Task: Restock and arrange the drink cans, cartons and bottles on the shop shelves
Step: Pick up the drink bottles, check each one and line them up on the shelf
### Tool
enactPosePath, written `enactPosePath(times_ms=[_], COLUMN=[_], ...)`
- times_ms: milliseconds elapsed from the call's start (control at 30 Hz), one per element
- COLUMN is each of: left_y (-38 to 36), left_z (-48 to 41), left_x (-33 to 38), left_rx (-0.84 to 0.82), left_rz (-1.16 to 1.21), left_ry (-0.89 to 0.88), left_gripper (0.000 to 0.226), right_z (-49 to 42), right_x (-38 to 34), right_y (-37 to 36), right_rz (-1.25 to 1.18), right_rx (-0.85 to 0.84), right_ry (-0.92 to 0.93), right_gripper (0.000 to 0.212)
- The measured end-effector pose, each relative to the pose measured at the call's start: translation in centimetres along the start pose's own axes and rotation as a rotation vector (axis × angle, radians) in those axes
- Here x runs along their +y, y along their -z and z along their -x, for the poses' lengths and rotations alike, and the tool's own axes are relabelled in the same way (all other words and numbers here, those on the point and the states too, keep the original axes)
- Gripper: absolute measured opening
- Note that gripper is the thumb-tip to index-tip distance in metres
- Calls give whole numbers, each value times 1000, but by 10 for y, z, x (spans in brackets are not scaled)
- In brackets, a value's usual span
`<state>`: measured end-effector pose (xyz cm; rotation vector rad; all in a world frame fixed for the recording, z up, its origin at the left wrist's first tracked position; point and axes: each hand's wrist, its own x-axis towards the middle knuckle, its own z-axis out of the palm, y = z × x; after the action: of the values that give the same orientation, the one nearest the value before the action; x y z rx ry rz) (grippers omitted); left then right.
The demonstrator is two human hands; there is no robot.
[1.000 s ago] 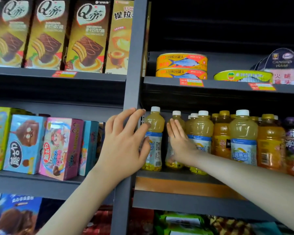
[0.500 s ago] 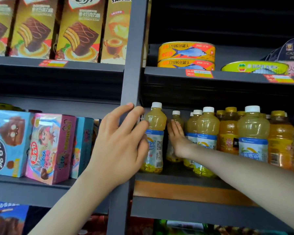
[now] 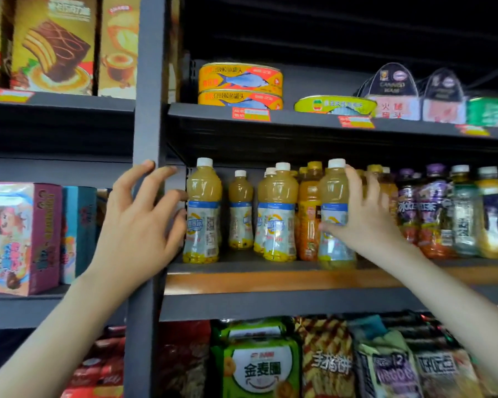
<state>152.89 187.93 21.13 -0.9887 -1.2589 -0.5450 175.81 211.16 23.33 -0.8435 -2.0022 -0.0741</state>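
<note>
Pale yellow juice bottles with white caps and blue-white labels stand on the middle shelf (image 3: 270, 278). My right hand (image 3: 365, 222) grips one of them, a front-row juice bottle (image 3: 332, 191), thumb across its label and fingers behind it. My left hand (image 3: 138, 225) is spread in front of the grey upright post (image 3: 148, 110), its thumb against the leftmost juice bottle (image 3: 203, 214). Between the two stand a set-back bottle (image 3: 240, 208), a close pair (image 3: 281, 214) and an orange drink bottle (image 3: 308, 214).
Purple-labelled and other drink bottles (image 3: 431, 208) fill the shelf to the right. Fish cans (image 3: 240, 81) and ham tins sit on the shelf above. Snack boxes (image 3: 20, 237) stand in the left bay, and snack bags (image 3: 259, 366) lie below.
My right hand left the set-back bottle near the left end, moved right and took hold of a front-row juice bottle. My left hand stayed at the post.
</note>
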Motion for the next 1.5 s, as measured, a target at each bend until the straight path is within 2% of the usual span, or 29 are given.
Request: enactPosePath(times_ms=[67,133,233,367,567,667,800,1167,1300,1400,1500], left_y=[-1,0,2,3,2,3,7,2,3,3,3], left_z=[1,2,2,3,1,1,1,5,2,1,2], left_x=[-1,-1,-2,-2,2,-1,-4,-4,-7,-8,-6], left_rx=[0,-2,-6,-11,10,-11,-61,-73,-54,-42,-31], left_rz=[12,18,16,27,56,42,11,53,64,60,49], left_ry=[1,-3,-21,-23,9,-26,-29,-10,-11,-13,-4], left_gripper=[33,32,31,31,28,29,33,34,32,31,31], right_z=[1,0,-4,0,7,-6,-28,-67,-70,-71,-64], right_x=[9,12,12,9,-41,-72,-98,-107,-117,-124,-130], right_y=[-9,-19,-24,-16,-21,-50,-93,-136,-140,-123,-100], right_rz=[-188,-214,-192,-413,-647,-641,-546,-297,-196,-211,-303], right_rx=[-184,-214,-188,-151,-291,-359,-348,-413,-415,-431,-362], right_ry=[-62,-24,23,55,254,291,259,189,122,85,215], right_gripper=[124,133,129,132,128,131,136,135,129,122,94])
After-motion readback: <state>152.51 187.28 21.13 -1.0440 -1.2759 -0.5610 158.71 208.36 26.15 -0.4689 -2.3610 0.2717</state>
